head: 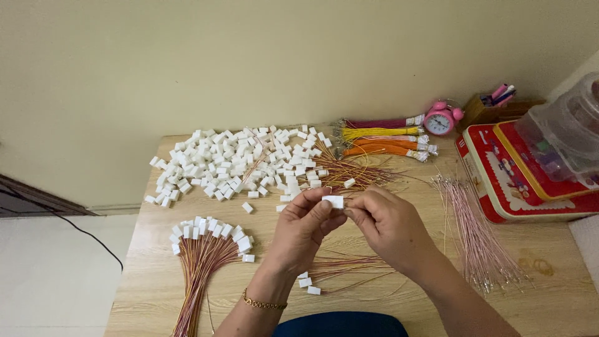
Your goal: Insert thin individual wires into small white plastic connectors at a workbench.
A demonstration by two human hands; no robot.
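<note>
White connector housing (333,201) pinched by left hand (304,232) fingertips, long axis roughly horizontal. Right hand (388,226), fingers closed, touching housing's right end; what it grips hidden. Both sit just below loose housing pile (237,163).

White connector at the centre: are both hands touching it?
Touching. The head view shows the left hand pinching the white connector between thumb and fingers, and the right hand's fingertips meet its right end.

A light wooden table (549,299) bears loose white connectors (231,162), wire bundles (380,140), a pink clock (440,118) and red tins (499,181).
</note>
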